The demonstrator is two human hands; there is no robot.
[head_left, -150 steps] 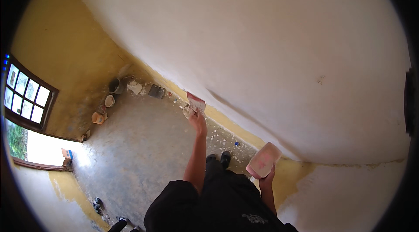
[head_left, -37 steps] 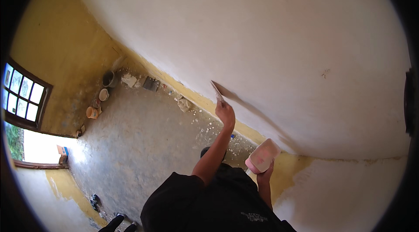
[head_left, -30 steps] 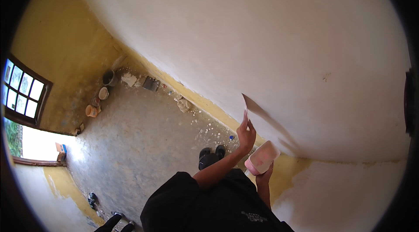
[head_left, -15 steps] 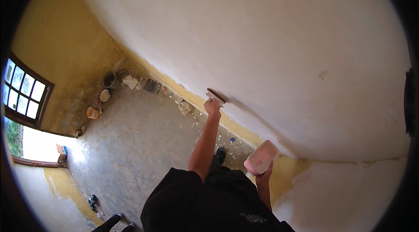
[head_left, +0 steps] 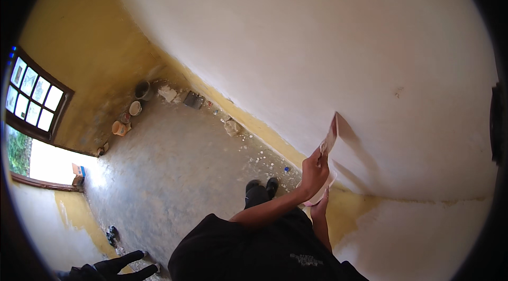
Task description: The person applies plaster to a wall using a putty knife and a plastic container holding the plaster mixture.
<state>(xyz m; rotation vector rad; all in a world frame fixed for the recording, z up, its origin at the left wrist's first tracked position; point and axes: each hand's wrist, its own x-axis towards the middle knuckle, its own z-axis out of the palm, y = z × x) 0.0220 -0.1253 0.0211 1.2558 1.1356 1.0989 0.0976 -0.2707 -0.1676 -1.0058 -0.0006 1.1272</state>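
Note:
My left hand [head_left: 315, 174] is closed around a wide, flat putty knife [head_left: 332, 136], its pinkish blade standing up close to the white-coated wall [head_left: 402, 43] and casting a shadow there. Just below, my right hand [head_left: 319, 208] grips a pink tub [head_left: 331, 180]. The left hand and wrist cover most of the tub, so its contents are hidden. Whether the blade touches the wall, I cannot tell.
A yellow unpainted strip [head_left: 248, 120] runs along the wall's foot. Buckets [head_left: 143, 89], an orange tub [head_left: 119, 128] and a crumpled bag [head_left: 231, 127] lie toward the far corner. Another person's dark-clothed legs [head_left: 119, 265] show at lower left. A window [head_left: 34, 96] is at left.
My left hand has drawn the putty knife off the wall's lower edge and rightward, and turned it blade-up, passing in front of the tub. The other person's legs have come further into view.

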